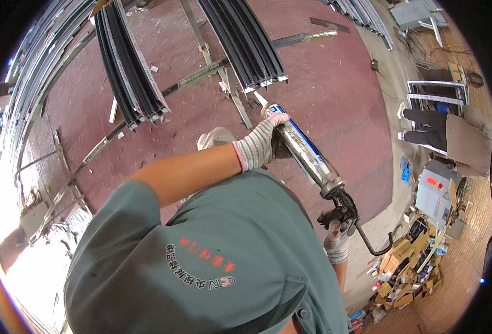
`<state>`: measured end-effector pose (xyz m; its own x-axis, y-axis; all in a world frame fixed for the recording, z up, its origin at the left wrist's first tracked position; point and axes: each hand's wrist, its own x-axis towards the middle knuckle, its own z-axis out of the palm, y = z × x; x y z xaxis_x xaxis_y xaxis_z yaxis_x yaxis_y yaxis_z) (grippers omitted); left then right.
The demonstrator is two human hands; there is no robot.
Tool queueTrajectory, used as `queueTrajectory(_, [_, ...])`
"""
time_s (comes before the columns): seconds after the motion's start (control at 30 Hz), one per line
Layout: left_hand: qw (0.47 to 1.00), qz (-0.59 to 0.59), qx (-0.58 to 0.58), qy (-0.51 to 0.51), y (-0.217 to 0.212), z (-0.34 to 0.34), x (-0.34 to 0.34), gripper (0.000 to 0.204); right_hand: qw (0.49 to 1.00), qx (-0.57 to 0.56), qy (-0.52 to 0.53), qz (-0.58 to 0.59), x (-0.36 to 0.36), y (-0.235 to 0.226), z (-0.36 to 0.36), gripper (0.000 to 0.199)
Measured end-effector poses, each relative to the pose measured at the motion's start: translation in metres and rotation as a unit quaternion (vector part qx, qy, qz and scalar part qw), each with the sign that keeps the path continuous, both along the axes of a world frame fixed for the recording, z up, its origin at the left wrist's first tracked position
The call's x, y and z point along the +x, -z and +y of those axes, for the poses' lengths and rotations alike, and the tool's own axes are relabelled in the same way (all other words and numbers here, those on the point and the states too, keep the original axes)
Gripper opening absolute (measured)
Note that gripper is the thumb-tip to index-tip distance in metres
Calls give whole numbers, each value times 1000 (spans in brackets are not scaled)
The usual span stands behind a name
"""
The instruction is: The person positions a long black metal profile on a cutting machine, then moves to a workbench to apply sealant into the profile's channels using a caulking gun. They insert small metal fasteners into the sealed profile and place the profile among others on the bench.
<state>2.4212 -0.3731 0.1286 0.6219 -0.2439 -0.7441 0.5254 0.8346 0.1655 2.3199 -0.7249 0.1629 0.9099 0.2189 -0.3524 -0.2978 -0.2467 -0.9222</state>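
Observation:
A caulking gun [308, 151] with a sealant tube in its silver frame lies slantwise in front of me. Its white nozzle [261, 99] points up and left, close to the ends of the dark metal profiles [245, 43]. My left hand [260, 142], in a striped knit glove, is closed around the front of the barrel. At the rear, my right hand [337, 245], gloved alike, grips the black handle; part of its fingers is hidden by the handle. A bent hooked rod sticks out behind the gun.
More dark profiles [128, 64] lie at the left across metal rails [193, 77] above the reddish floor. Another person [452, 131] is at the right by a white frame [436, 92]. Cardboard scraps [405, 273] and a grey box [434, 195] crowd the lower right.

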Motion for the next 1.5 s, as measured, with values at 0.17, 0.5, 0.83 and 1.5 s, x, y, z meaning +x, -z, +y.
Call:
queueTrajectory(0.17, [997,24,-7,-67,-4,-5,12,48,984,-132,-97,-68,48,-11,-6,37])
queueTrajectory(0.5, [992,52,-25,-110,-3,3,18,46,948,-219,-185,-141,100,-54,30,46])
queueTrajectory(0.83, [991,57,-47,-115,-4,6,16,43,964,-202,-164,-62,107,-71,44,38])
queueTrajectory(1.5, [991,40,-50,-120,-11,8,17,45,976,-175,-116,-48,98,-76,55,38])
